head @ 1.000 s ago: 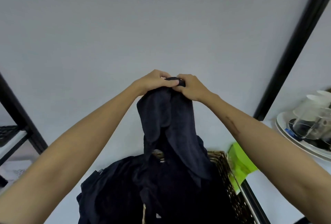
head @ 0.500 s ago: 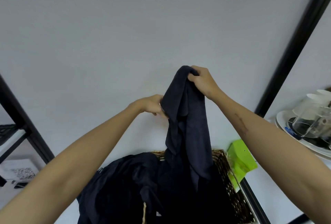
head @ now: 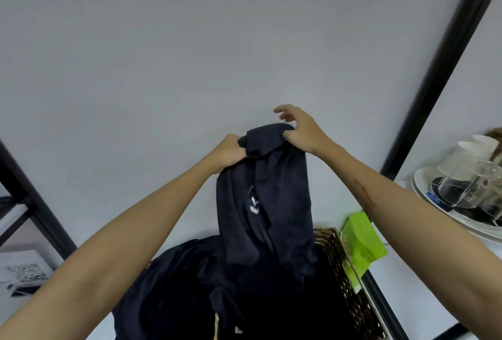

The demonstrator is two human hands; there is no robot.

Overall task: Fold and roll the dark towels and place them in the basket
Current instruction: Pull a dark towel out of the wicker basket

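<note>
A dark towel hangs in the air above the woven basket, bunched at its top with a small white label showing. My left hand grips the towel's upper left edge in a fist. My right hand pinches the upper right edge with thumb and lower fingers, while its other fingers spread loosely above. More dark towels lie heaped below, spilling over the basket's left side and hiding most of its inside.
A bright green packet lies right of the basket. A white plate with upturned glasses and cups stands at the far right. Black frame posts cross the white wall. A shelf with a QR-code sheet is at the lower left.
My left hand has risen from beside the hanging towel and taken hold of its top edge next to my right hand. The right hand has loosened its upper fingers.
</note>
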